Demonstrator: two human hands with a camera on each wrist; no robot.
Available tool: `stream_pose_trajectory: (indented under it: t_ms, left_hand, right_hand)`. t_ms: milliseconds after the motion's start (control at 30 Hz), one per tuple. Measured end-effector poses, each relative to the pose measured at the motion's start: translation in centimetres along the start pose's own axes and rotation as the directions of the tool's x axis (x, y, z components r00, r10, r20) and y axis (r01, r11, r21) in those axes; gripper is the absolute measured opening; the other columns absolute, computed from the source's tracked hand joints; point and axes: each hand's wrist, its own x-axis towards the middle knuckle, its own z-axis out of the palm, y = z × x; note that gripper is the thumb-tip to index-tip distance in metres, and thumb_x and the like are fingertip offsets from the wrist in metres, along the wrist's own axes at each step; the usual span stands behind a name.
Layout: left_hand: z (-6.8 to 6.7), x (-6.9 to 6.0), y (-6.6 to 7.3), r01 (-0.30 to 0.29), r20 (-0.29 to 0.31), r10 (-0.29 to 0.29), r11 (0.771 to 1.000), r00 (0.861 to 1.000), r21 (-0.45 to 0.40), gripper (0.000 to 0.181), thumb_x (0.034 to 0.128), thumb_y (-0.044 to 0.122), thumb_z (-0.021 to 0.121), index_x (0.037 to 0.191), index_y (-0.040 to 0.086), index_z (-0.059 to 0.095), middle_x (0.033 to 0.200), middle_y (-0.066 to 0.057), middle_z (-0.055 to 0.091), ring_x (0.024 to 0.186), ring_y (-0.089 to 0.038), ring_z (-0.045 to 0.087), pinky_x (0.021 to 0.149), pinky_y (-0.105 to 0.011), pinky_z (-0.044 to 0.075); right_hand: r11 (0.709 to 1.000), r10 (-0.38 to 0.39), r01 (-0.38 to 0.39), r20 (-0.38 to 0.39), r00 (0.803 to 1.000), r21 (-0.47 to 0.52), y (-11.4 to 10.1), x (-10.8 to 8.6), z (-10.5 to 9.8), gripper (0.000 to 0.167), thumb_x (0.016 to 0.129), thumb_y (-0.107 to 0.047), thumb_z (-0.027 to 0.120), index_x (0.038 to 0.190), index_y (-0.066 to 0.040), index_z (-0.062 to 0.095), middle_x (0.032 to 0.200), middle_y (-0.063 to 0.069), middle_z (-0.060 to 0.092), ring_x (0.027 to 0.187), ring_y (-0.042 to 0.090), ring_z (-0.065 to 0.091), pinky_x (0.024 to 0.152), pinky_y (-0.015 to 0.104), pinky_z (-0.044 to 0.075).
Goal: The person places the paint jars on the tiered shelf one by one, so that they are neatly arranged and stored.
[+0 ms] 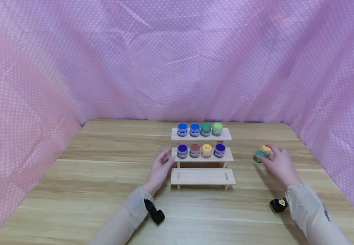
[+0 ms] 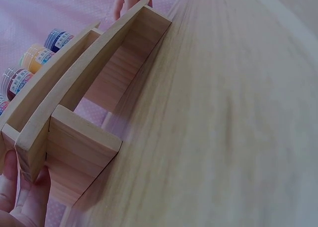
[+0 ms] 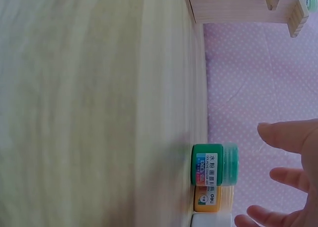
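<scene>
A three-tier wooden display stand stands at the table's middle. My left hand holds the left end of its middle tier; in the left wrist view the fingers are at the ends of the boards. Over at the right, my right hand hovers beside a green paint jar, thumb and fingers spread apart. In the right wrist view a gap shows between the fingers and this jar. Close to it are a yellow-orange paint jar and a white jar, partly cut off by the frame.
The top tier bears blue jars, a green one and a light green one. On the middle tier are purple jars, a red-brown one and a yellow one. A pink dotted cloth hangs behind the table.
</scene>
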Motion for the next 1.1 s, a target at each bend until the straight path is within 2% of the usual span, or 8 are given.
stream_pose_trajectory:
  t_ms: [300, 567, 900, 1100]
  left_hand:
    - [0.0, 0.2, -0.1, -0.012, 0.0, 0.012, 1.0, 1.0, 0.004, 0.049, 0.0934, 0.011, 0.058, 0.14, 0.006, 0.044, 0.093, -0.003, 0.062, 0.08, -0.01, 0.058, 0.067, -0.018, 0.046]
    - [0.0, -0.1, 0.1, 0.008, 0.008, -0.008, 1.0, 1.0, -0.001, 0.049, 0.0939, 0.011, 0.057, 0.14, 0.006, 0.043, 0.091, -0.001, 0.062, 0.08, -0.012, 0.06, 0.067, -0.02, 0.047]
    - [0.0, 0.1, -0.3, 0.002, -0.001, -0.002, 1.0, 1.0, 0.009, 0.049, 0.0942, 0.012, 0.057, 0.14, 0.006, 0.043, 0.091, -0.001, 0.061, 0.078, -0.009, 0.057, 0.066, -0.019, 0.046]
    - [0.0, 0.0, -0.2, -0.008, -0.005, 0.008, 1.0, 1.0, 0.025, 0.049, 0.0942, 0.011, 0.057, 0.14, 0.006, 0.043, 0.09, -0.002, 0.062, 0.077, -0.008, 0.057, 0.064, -0.019, 0.044]
  right_hand:
    - [1.0, -0.015, 0.015, 0.005, 1.0, 0.016, 0.4, 0.2, 0.3, 0.067, 0.092, -0.039, 0.058, 0.138, 0.006, 0.038, 0.124, 0.039, 0.04, 0.107, 0.051, 0.042, 0.087, 0.066, 0.037]
    - [0.998, -0.002, 0.001, 0.015, 1.0, 0.069, 0.4, 0.2, 0.8, 0.066, 0.093, -0.037, 0.058, 0.138, 0.007, 0.037, 0.118, 0.036, 0.045, 0.106, 0.048, 0.045, 0.086, 0.062, 0.038]
    - [0.994, -0.05, 0.055, -0.054, 0.997, 0.095, 0.5, 0.5, 1.6, 0.052, 0.091, -0.024, 0.061, 0.13, 0.008, 0.045, 0.107, 0.033, 0.057, 0.1, 0.047, 0.056, 0.084, 0.056, 0.044]
    - [0.99, -0.049, 0.054, -0.041, 0.998, 0.129, 0.6, 0.7, 1.9, 0.05, 0.092, -0.02, 0.061, 0.129, 0.01, 0.045, 0.109, 0.035, 0.058, 0.101, 0.047, 0.058, 0.086, 0.052, 0.047]
